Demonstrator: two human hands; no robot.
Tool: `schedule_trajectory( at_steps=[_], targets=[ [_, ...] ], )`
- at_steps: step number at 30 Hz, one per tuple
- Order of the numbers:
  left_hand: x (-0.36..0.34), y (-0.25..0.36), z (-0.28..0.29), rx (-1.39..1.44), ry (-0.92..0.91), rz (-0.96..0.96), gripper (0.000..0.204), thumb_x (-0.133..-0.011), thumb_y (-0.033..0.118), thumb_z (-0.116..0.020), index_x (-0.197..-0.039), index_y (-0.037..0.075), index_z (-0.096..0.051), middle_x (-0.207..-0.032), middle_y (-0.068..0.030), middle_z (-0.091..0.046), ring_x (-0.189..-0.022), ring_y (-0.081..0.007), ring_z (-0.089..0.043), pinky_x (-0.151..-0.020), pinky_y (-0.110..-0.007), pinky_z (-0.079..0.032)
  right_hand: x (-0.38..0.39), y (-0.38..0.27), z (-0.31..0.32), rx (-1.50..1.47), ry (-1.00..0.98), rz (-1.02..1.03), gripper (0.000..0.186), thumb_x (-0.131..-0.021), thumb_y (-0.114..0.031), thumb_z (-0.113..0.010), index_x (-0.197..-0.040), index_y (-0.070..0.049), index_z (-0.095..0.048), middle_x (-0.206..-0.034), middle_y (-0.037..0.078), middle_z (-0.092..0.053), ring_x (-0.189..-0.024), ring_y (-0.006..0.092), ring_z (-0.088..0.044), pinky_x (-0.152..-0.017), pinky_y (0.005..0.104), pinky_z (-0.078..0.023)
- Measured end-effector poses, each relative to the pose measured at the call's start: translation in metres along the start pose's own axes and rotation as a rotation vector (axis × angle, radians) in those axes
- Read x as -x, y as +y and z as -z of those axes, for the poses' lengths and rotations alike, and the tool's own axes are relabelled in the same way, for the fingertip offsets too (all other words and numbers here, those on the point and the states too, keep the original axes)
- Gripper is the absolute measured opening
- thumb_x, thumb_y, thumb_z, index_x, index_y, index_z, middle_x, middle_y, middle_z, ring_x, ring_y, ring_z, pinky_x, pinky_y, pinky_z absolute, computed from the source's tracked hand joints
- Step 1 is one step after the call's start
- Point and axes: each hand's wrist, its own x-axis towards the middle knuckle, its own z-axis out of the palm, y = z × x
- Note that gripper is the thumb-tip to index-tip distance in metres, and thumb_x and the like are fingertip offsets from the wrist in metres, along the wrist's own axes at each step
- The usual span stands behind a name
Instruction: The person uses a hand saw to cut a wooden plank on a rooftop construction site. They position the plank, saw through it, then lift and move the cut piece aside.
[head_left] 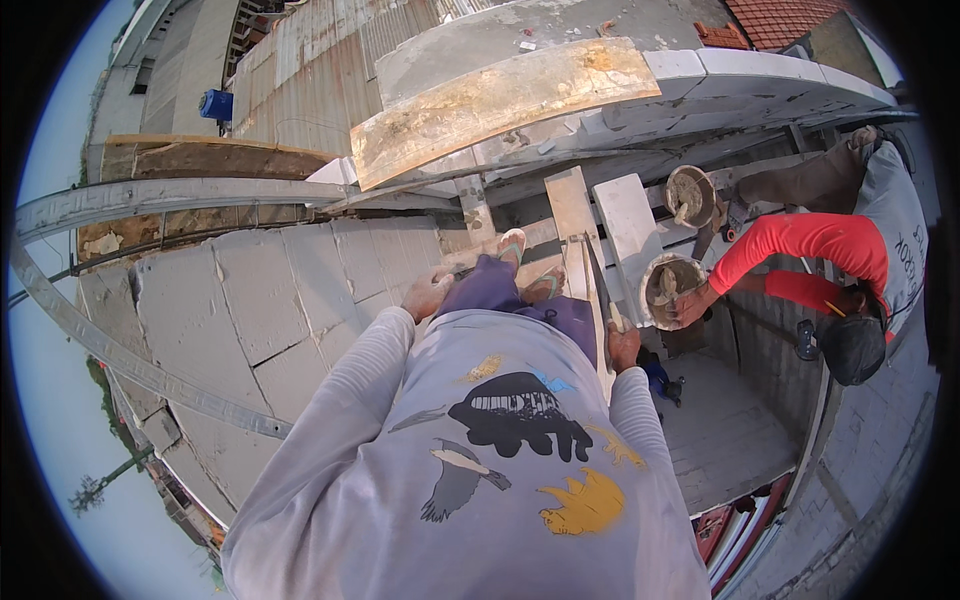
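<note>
My right hand (624, 347) is closed round the pale handle of a long, narrow grey-bladed tool (594, 272), beside my right thigh. Its blade points away from me, along the planks between my feet and a pale block (628, 225). My left hand (428, 293) lies beside my left thigh at the edge of the grey block wall (285, 290), fingers stretched out and nothing visible in it. To the right, a co-worker's hand (690, 305) is on the rim of a bucket of grey mortar (660, 268). A second mortar bucket (688, 180) stands beyond it.
A co-worker in red sleeves (815, 250) leans in from the right. Below, a deep drop shows a lower floor (735, 425). Metal channels (150, 372) cross at left. A mortar-stained board (500, 110) lies ahead on the wall, and a narrow board (572, 200) stands near my feet.
</note>
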Motion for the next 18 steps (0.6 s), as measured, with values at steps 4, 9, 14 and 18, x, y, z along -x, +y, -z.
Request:
schedule_trajectory(
  at_steps=[4,9,14,18],
  targets=[
    [-0.004,-0.018,-0.010,0.046,-0.010,0.021,0.051,-0.105,0.038,-0.065,-0.142,0.003,-0.065,-0.136,-0.0242,-0.071,-0.127,-0.0351,-0.068,-0.109,-0.041,-0.050,-0.012,0.039,-0.025,0.058,0.138,0.169,0.043,-0.096,-0.034,-0.073,-0.124,-0.001,-0.075,-0.111,0.030,-0.076,-0.108,0.0471,-0.072,-0.095,0.0484,-0.055],
    [0.014,0.015,-0.009,-0.114,-0.014,-0.047,0.051,-0.105,0.038,-0.066,-0.144,0.004,-0.064,-0.135,-0.0245,-0.071,-0.125,-0.0344,-0.069,-0.108,-0.042,-0.051,0.002,0.021,-0.014,-0.023,0.069,0.164,0.042,-0.099,-0.031,-0.071,-0.130,-0.003,-0.073,-0.112,0.028,-0.076,-0.107,0.0442,-0.073,-0.094,0.0457,-0.054],
    [0.003,0.018,-0.016,-0.132,-0.059,0.001,0.055,-0.105,0.042,-0.068,-0.144,0.004,-0.064,-0.132,-0.0243,-0.072,-0.122,-0.0332,-0.070,-0.106,-0.041,-0.053,0.002,0.021,-0.024,-0.152,0.167,0.026,0.045,-0.099,-0.032,-0.071,-0.131,0.000,-0.071,-0.116,0.027,-0.076,-0.110,0.0415,-0.074,-0.096,0.0453,-0.054],
    [-0.026,-0.001,-0.004,-0.133,-0.133,0.016,0.055,-0.105,0.042,-0.069,-0.145,0.004,-0.064,-0.133,-0.0241,-0.073,-0.123,-0.0314,-0.070,-0.106,-0.040,-0.053,-0.006,0.006,-0.028,-0.258,0.251,-0.123,0.047,-0.098,-0.033,-0.072,-0.132,-0.001,-0.071,-0.116,0.028,-0.076,-0.110,0.0438,-0.073,-0.096,0.0471,-0.056]
  ],
)
